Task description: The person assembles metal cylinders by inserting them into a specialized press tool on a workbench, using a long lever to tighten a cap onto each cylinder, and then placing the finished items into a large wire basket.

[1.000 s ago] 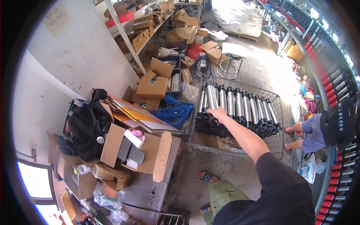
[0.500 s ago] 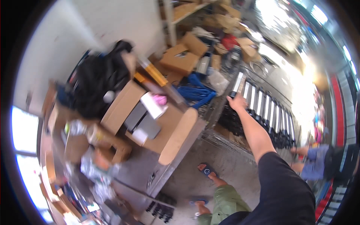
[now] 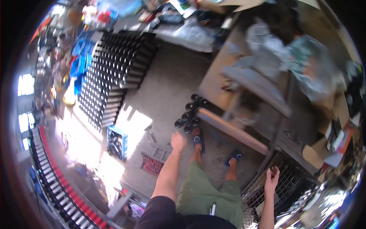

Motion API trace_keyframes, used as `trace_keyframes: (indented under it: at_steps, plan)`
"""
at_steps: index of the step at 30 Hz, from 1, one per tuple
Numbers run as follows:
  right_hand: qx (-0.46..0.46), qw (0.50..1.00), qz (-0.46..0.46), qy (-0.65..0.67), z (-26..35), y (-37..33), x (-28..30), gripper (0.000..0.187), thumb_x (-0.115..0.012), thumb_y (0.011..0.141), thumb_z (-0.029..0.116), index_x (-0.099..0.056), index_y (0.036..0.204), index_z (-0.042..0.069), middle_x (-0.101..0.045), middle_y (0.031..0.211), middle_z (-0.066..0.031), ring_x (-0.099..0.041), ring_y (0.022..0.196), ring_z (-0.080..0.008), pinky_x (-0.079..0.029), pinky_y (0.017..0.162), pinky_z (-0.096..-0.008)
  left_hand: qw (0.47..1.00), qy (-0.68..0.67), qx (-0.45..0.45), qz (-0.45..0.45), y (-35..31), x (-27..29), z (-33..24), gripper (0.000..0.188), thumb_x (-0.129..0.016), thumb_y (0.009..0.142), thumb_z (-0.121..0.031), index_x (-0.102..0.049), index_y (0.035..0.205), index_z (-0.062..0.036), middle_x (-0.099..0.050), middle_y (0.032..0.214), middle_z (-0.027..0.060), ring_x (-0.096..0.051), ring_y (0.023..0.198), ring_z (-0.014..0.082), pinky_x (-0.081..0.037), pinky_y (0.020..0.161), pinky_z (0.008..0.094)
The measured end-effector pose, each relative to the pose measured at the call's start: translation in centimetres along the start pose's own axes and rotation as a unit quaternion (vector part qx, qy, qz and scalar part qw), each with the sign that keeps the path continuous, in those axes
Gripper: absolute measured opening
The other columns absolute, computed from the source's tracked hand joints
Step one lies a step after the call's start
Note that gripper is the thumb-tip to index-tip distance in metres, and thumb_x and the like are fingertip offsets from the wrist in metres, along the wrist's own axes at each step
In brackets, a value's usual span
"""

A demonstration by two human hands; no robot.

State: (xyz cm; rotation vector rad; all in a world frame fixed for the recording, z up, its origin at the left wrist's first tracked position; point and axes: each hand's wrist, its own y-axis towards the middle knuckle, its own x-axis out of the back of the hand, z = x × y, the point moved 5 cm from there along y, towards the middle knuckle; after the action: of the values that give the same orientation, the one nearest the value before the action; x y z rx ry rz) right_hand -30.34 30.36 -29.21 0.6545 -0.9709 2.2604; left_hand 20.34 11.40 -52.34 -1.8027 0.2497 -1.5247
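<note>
My left hand (image 3: 178, 141) hangs over the floor, left of my sandalled feet, with its fingers smeared and curled; nothing shows in it. On the right, my right hand (image 3: 272, 178) is raised beside a wire-mesh cage (image 3: 293, 183). Its fingers are loosely bent and apart, and it is empty. A small group of black cylinders (image 3: 189, 114) stands on the floor just ahead of my foot. Farther left is a large stack of dark cylinders (image 3: 114, 72) with bright ends.
A blue crate (image 3: 117, 143) of dark parts sits on the floor at left, near a red patterned panel (image 3: 151, 164). A roller conveyor (image 3: 57, 183) with a red rail curves along the lower left. At right, a workbench (image 3: 217, 82) bears plastic bags (image 3: 312, 66); a brownish beam (image 3: 232, 131) runs below.
The view has swung round from the cluttered bench and the rack of cylinders to the stack and floor. My right hand, earlier on a cylinder at the rack, is now empty. My left hand has appeared.
</note>
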Motion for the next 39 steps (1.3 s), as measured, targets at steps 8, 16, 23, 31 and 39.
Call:
trace_keyframes:
  at_steps: [8, 16, 23, 31, 39]
  plan:
    - [-0.076, 0.993, 0.085, 0.042, 6.4, 3.5, -7.3, 0.023, -0.056, 0.102, 0.029, -0.056, 0.116, 0.010, -0.058, 0.087, -0.0012, -0.052, 0.073, -0.0123, -0.044, 0.068, -0.0308, 0.999, 0.045, -0.019, 0.002, 16.6, -5.4, 3.3, 0.041, -0.080, 0.072, -0.020, -0.068, 0.109, -0.0073, -0.069, 0.109, 0.0173, -0.068, 0.103, 0.0358, -0.057, 0.086, 0.0450]
    - [-0.163, 0.975, 0.125, 0.090, 4.6, 2.4, -5.2, 0.016, -0.056, 0.102, 0.030, -0.050, 0.097, 0.016, -0.041, 0.064, 0.0050, -0.037, 0.049, -0.0087, -0.035, 0.046, -0.0290, 0.902, -0.380, 0.205, 0.006, -3.4, 9.1, 12.1, 0.048, -0.074, 0.073, -0.041, -0.072, 0.073, 0.0064, -0.071, 0.075, 0.0226, -0.073, 0.071, 0.0330, -0.056, 0.068, 0.0446]
    - [-0.158, 0.978, 0.128, 0.050, -1.3, 0.3, -0.3, 0.012, -0.055, 0.100, 0.026, -0.055, 0.099, 0.014, -0.047, 0.063, 0.0028, -0.041, 0.045, -0.0099, -0.035, 0.040, -0.0268, 0.751, -0.646, -0.093, 0.102, -31.3, 25.4, 16.9, 0.048, -0.078, 0.079, -0.013, -0.059, 0.123, -0.0037, -0.070, 0.102, 0.0108, -0.071, 0.086, 0.0205, -0.058, 0.074, 0.0339]
    - [0.022, 0.994, -0.074, -0.076, 5.3, -2.5, 6.4, 0.055, -0.065, 0.092, 0.051, -0.063, 0.076, -0.002, -0.058, 0.063, -0.0160, -0.058, 0.063, -0.0248, -0.045, 0.067, -0.0416, 0.520, -0.700, -0.476, -0.111, -36.5, 46.7, -7.1, 0.064, -0.078, 0.066, -0.011, -0.048, 0.121, -0.0019, -0.062, 0.109, 0.0140, -0.062, 0.107, 0.0273, -0.049, 0.099, 0.0435]
    - [0.081, 0.984, -0.143, -0.064, 0.5, -10.7, 12.6, 0.058, -0.067, 0.090, 0.052, -0.058, 0.065, 0.001, -0.048, 0.053, -0.0117, -0.047, 0.050, -0.0232, -0.040, 0.055, -0.0422, 0.543, -0.722, -0.428, -0.012, -28.2, 51.3, -25.2, 0.024, -0.084, 0.072, -0.008, -0.061, 0.078, -0.0058, -0.061, 0.083, 0.0005, -0.061, 0.073, 0.0123, -0.048, 0.069, 0.0296]
